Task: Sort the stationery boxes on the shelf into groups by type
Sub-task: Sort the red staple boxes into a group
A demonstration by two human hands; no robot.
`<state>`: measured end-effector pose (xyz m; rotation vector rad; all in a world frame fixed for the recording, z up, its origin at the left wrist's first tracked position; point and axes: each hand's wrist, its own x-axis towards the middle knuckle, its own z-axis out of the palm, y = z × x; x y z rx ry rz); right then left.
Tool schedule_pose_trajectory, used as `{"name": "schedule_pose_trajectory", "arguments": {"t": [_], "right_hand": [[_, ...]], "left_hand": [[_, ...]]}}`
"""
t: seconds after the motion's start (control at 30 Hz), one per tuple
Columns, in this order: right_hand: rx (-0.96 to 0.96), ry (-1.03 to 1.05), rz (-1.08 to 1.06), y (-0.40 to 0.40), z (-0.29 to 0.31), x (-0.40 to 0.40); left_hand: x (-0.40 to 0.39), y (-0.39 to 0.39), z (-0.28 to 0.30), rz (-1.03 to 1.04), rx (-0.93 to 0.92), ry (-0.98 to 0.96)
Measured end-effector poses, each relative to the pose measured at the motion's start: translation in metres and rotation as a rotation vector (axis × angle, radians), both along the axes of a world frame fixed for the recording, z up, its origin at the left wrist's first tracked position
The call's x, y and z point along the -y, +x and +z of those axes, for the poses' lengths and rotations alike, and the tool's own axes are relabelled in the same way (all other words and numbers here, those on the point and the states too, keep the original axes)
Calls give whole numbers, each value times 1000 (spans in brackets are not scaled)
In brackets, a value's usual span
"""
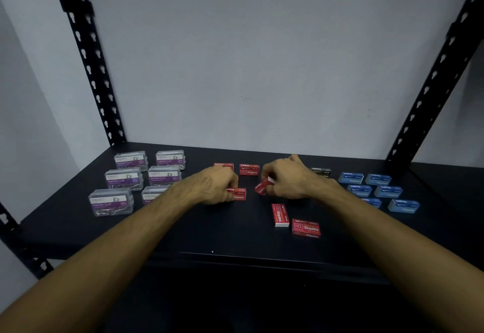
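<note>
The paper clip boxes are sitting on my left. The staple boxes are lying in the middle of the shelf, with more staple boxes sitting on my right.

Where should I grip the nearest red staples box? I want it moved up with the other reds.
Pinch the red staples box across its short width, on the two long sides, coming from above. It lies flat and alone on the shelf, both long sides free.

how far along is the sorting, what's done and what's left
Done: the paper clip boxes sit grouped at left, the blue boxes at right. In hand: the left hand holds one red staple box, the right hand a tilted one. Left: two loose red boxes in front, one black box.
</note>
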<state>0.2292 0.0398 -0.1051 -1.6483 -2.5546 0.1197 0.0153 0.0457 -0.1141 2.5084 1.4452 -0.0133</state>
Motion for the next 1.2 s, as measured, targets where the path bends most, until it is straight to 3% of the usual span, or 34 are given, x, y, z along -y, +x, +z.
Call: {"name": "schedule_pose_trajectory", "arguments": {"t": [0.27,0.53,0.8,1.2], "right_hand": [[-71,-17,-24,-8,-4,5],[-181,-58,-77,-13,8,19],[-67,-94,-18,-27,-3,16],[-20,40,-9,-33,-17,-7]], "left_hand": [[5,-4,-1,-17,83,54],[7,-12,4,6,40,56],[3,-16,1,61,15,82],[-18,-14,2,107,-19,124]]}}
